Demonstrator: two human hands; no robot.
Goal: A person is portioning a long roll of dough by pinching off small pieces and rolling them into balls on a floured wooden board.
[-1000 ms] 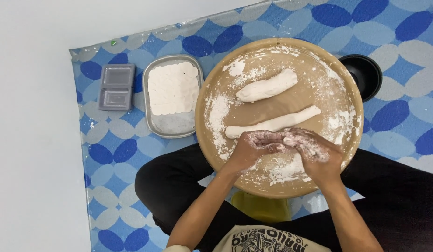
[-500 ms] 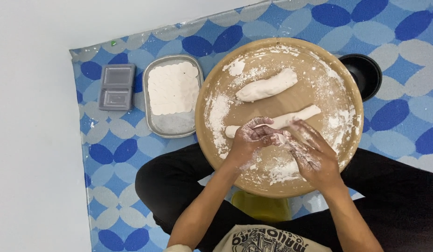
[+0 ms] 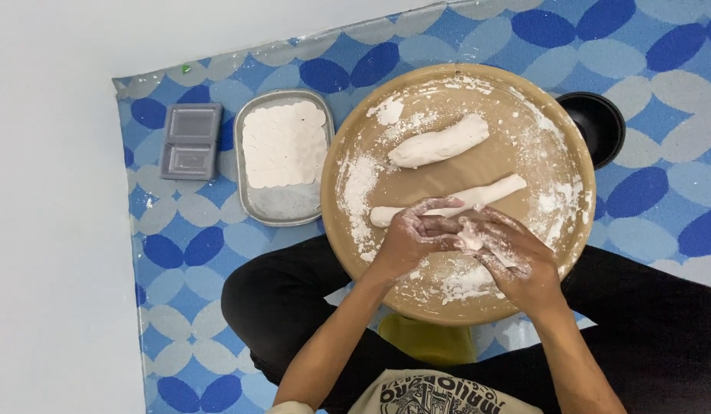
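Head view, looking straight down on a seated person. Both forearms rise from the lower edge and converge over the near half of a round wooden board (image 3: 570, 165). The left hand (image 3: 407, 239) lies palm down with its flour-coated fingers (image 3: 430, 208) curled over the near part of a long thin dough roll (image 3: 489, 193); they are bent around the dough, pressing on it rather than fully closed. The right hand (image 3: 507, 249) sits just beside it, angled inward, its fingers (image 3: 472, 232) pinched together on a small lump of dough (image 3: 470, 241) between the two hands; the fingertips of both hands touch. The thin roll runs slantwise across the middle of the board, its left end and right end showing clear of the hands. A thicker dough log (image 3: 440, 142) lies apart from it on the far half. Loose flour (image 3: 359, 184) is scattered along the left rim and under the hands. Left of the board, touching its edge, stands a metal tray (image 3: 286, 208) holding overlapping white dough discs (image 3: 283, 146); further left lies a grey two-cell mould (image 3: 190, 141). A black bowl (image 3: 597, 126) is tucked behind the board's right rim. Everything rests on a blue patterned mat (image 3: 662, 46) spread on a pale floor (image 3: 57, 230).
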